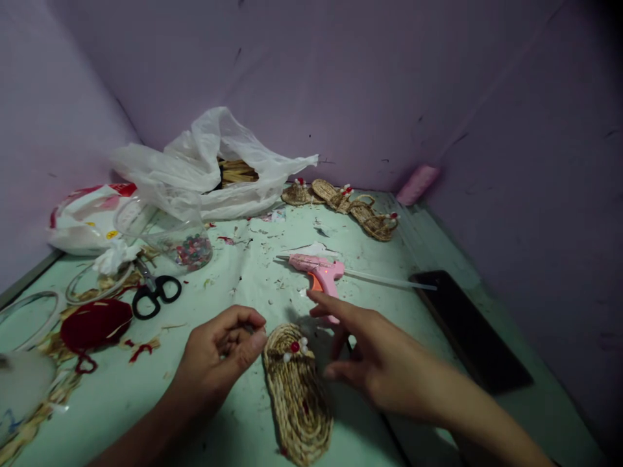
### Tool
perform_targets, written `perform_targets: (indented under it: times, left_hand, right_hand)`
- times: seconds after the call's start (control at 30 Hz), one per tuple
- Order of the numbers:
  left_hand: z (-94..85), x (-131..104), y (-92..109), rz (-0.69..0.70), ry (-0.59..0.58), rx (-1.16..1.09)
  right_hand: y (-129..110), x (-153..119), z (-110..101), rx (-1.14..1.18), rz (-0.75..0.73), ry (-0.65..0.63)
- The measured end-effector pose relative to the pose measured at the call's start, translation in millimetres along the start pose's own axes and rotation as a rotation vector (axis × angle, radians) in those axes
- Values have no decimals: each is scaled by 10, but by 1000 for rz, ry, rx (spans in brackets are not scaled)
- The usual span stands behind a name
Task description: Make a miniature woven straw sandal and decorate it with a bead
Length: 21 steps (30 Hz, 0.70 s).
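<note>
A woven straw slipper lies at the near middle of the table, with red and white beads on its strap. Beside its toe end, on the left, is my left hand, its fingers curled and thumb and index tip pinched together; anything between them is too small to make out. My right hand hovers to the slipper's right with fingers apart and nothing in them. Just beyond its fingertips lies a pink glue gun with an orange trigger, a clear glue stick jutting from its back.
Several beaded straw slippers lie along the back wall. A white plastic bag stands back left, near a clear cup of beads. Black-handled scissors and dark red yarn lie left. A dark phone rests right.
</note>
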<state>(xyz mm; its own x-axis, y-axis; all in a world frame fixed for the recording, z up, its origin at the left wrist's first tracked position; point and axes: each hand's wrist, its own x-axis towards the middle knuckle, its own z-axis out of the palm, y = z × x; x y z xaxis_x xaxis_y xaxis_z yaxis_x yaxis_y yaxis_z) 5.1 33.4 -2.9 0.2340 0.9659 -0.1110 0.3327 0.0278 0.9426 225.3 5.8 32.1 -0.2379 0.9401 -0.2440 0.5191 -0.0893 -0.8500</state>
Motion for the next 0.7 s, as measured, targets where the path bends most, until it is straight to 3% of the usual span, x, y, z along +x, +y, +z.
perform_targets:
  times: [0.13,0.2,0.43,0.6,0.7]
  left_hand:
    - [-54,84,2,90,188,182]
    - [-81,131,-17,183,221,314]
    - [-48,158,-144,388,59,534]
    - [-14,265,-72,325,99,580]
    - [71,370,5,299,13,713]
  right_hand:
    - [8,-77,-160,-138,-56,134]
    - [30,-73,-195,-126,-33,163]
    - [183,72,-270,-292,197,554]
    - [140,280,-266,-605,357,392]
    - [75,424,-185,-663,341,320]
